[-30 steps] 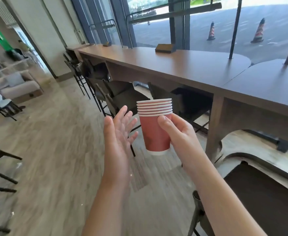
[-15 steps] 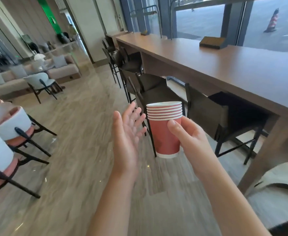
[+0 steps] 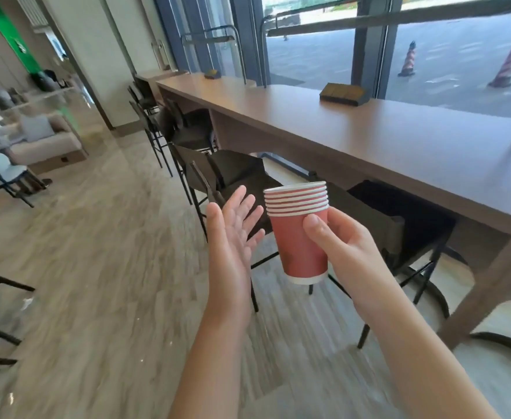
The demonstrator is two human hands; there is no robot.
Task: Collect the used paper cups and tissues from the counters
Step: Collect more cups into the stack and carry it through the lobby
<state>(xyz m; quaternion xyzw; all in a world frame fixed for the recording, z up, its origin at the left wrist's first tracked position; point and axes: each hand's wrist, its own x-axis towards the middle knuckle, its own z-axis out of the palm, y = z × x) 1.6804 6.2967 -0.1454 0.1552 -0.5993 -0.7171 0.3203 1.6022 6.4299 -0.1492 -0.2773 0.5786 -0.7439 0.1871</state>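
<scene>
Right hand (image 3: pixel 348 246): its grip is wrapped round the lower body of a stack of red paper cups (image 3: pixel 298 231), thumb across the near face, fingers hidden behind — upright, likely so any dregs stay in.
Cups: nested, white rims layered at the top, carried in the air in front of the person, near the bench's (image 3: pixel 369 137) edge but not touching it.
Left hand (image 3: pixel 233 234): flat and open, fingers straight, palm turned toward the stack, just beside it and holding nothing — free, I judge, to steady the stack or take the next find.
Bench: long brown top running far along the window; no cups or tissues visible on the stretch in view.
On it: a dark box (image 3: pixel 343 93) midway, a smaller one (image 3: pixel 212 74) far off.
Below: black stools (image 3: pixel 230 173) tucked under.
Progress: several cups gathered; tissues not seen.
</scene>
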